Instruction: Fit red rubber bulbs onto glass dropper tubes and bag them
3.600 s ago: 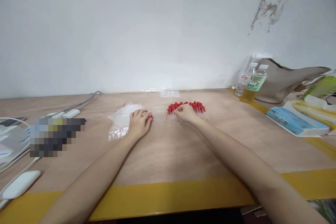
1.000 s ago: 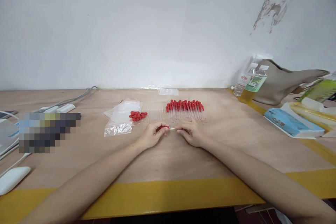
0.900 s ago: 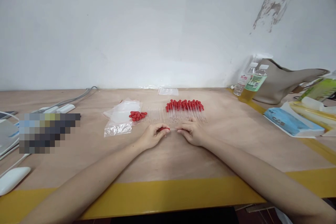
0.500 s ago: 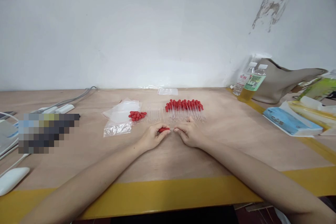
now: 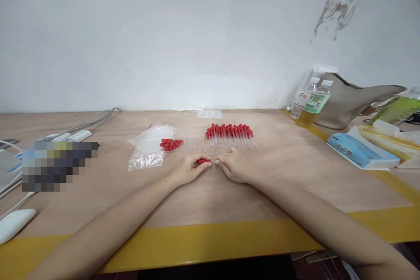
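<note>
My left hand [image 5: 189,169] pinches a small red rubber bulb [image 5: 203,161] just above the wooden table [image 5: 210,192]. My right hand [image 5: 233,166] pinches a thin clear glass tube whose end meets the bulb; the tube is mostly hidden by the fingers. Behind the hands lie a row of finished droppers with red bulbs [image 5: 229,132], a row of bare clear tubes [image 5: 191,141], and a small heap of loose red bulbs [image 5: 170,143] beside clear plastic bags [image 5: 147,148].
Two drink bottles [image 5: 311,103] and a beige bag [image 5: 354,100] stand at the back right, with a blue packet [image 5: 359,151] nearer. Cables [image 5: 88,129] and a white mouse [image 5: 15,224] lie at the left. A yellow strip [image 5: 210,240] lines the table's near edge.
Both hands came back from the rows to the table's middle holding a bulb and a tube. Over the last second the two hands have closed together, bulb and tube meeting.
</note>
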The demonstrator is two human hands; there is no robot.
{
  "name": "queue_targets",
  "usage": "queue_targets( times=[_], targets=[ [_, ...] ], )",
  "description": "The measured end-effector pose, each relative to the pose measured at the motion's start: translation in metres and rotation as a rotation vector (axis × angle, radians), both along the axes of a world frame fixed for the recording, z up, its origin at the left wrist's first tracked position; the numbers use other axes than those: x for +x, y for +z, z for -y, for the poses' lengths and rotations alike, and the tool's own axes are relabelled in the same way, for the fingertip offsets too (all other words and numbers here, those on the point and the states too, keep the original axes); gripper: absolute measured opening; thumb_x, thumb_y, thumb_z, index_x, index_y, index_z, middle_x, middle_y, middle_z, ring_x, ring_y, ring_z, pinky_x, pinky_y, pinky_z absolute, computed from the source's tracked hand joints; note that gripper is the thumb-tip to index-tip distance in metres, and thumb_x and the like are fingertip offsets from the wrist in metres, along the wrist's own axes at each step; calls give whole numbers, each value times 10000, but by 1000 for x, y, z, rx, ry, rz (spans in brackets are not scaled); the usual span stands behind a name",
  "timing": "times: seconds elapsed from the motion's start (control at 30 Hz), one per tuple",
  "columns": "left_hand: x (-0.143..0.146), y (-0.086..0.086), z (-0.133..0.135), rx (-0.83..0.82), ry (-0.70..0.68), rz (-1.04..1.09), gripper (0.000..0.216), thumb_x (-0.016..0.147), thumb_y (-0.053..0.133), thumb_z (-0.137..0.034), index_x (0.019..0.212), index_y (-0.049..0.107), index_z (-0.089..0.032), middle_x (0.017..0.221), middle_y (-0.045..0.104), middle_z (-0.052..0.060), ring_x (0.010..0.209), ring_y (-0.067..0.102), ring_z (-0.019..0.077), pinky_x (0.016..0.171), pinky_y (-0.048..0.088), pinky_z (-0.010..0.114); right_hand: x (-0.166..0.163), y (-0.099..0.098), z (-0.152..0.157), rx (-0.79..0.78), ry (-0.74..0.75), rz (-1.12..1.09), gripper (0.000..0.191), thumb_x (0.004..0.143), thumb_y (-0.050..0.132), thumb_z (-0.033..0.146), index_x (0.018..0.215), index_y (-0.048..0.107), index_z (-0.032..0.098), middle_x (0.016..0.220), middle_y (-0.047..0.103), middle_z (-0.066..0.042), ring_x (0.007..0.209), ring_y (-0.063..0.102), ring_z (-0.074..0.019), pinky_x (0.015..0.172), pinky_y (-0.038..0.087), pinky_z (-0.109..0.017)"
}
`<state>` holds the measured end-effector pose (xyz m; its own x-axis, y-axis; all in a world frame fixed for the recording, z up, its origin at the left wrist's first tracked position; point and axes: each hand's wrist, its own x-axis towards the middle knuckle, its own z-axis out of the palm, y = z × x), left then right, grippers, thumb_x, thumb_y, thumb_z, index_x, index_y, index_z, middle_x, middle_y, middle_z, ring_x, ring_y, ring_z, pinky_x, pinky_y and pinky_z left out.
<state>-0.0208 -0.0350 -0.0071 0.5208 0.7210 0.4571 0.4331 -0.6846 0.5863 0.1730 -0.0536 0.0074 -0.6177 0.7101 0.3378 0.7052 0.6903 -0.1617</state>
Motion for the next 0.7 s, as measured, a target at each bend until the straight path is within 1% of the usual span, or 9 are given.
queue_targets(
  times=[0.07,0.13,0.23,0.3,0.33,0.4,0.5,0.57,0.7],
  targets=[
    [-1,2,-1,8,-5,-16,165,787,517,-292,874,588,-171,824,622,32,745,574,140,683,463,254,2,2,1,71,-3,20,254,868,347,254,858,589,178,802,612,-50,730,512,-149,711,298,-285],
    [-1,4,-1,60,-11,-53,222,791,510,-279,986,555,-183,932,590,49,844,559,159,765,455,289,8,3,-1,99,-17,11,246,858,369,271,877,595,176,847,594,-65,761,504,-156,691,323,-272],
    [0,5,1,192,39,-96,476,753,550,-265,1201,397,-204,1158,430,91,1083,423,216,923,364,374,23,5,-17,24,-126,-94,270,852,360,265,806,604,159,780,589,-58,683,507,-135,618,350,-237],
    [1,3,1,229,85,-119,548,730,569,-262,1229,352,-200,1209,340,107,1136,352,238,952,329,397,33,8,-34,-42,-267,-209,283,837,374,267,718,604,153,682,591,-42,627,515,-129,590,358,-227],
    [1,2,1,230,99,-132,529,729,567,-260,1213,365,-196,1208,322,109,1127,353,238,948,332,397,36,10,-44,-75,-349,-269,277,825,392,275,697,605,153,649,593,-35,605,521,-126,584,362,-226],
    [2,1,0,227,105,-151,438,734,554,-256,1147,421,-192,1174,332,103,1065,398,224,921,355,383,36,13,-63,-121,-498,-384,210,777,462,284,726,617,152,663,615,-30,614,545,-127,586,375,-219],
    [2,1,0,210,80,-172,242,754,522,-244,989,501,-191,1062,403,72,925,466,186,849,404,352,23,15,-85,-110,-649,-447,189,742,497,283,803,623,155,735,638,-40,672,569,-134,597,390,-213],
    [1,1,0,194,62,-181,155,764,503,-235,911,520,-189,1002,426,57,854,483,166,798,428,329,10,14,-95,-87,-687,-430,181,742,486,259,793,622,151,744,640,-52,696,573,-142,616,396,-219],
    [0,1,0,198,63,-195,144,768,496,-236,899,524,-182,986,429,58,795,486,149,751,438,309,-10,6,-108,-77,-701,-393,145,729,481,195,736,615,138,749,636,-76,734,574,-167,671,402,-245]
  ],
)
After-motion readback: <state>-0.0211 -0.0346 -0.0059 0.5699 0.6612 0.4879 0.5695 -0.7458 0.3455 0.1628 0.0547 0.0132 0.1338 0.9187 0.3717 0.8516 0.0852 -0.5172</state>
